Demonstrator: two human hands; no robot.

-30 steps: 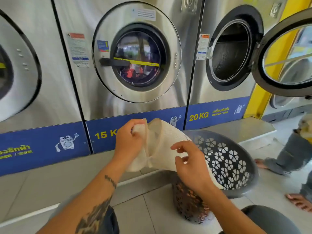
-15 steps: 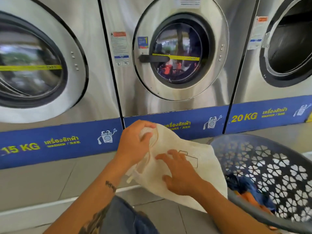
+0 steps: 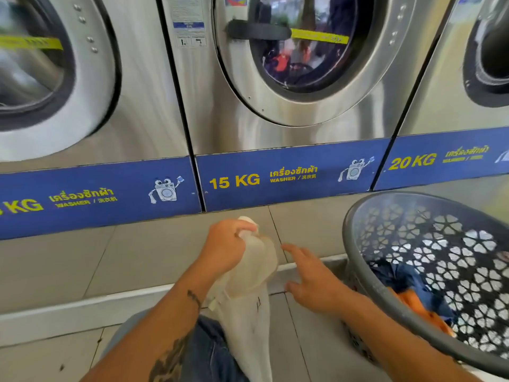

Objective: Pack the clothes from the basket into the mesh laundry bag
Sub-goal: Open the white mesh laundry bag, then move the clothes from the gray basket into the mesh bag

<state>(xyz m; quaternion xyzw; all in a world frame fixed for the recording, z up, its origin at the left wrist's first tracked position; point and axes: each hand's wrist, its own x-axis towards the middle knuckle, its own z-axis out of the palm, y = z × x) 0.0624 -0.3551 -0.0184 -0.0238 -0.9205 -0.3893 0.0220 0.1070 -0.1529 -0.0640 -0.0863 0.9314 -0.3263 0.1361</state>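
left hand (image 3: 227, 248): fingers clamped on mesh laundry bag (image 3: 248, 315) top, bag hanging | right hand (image 3: 314, 283): fingers apart, holding nothing, beside bag | basket (image 3: 349, 244) right, clothes (image 3: 405, 282) inside
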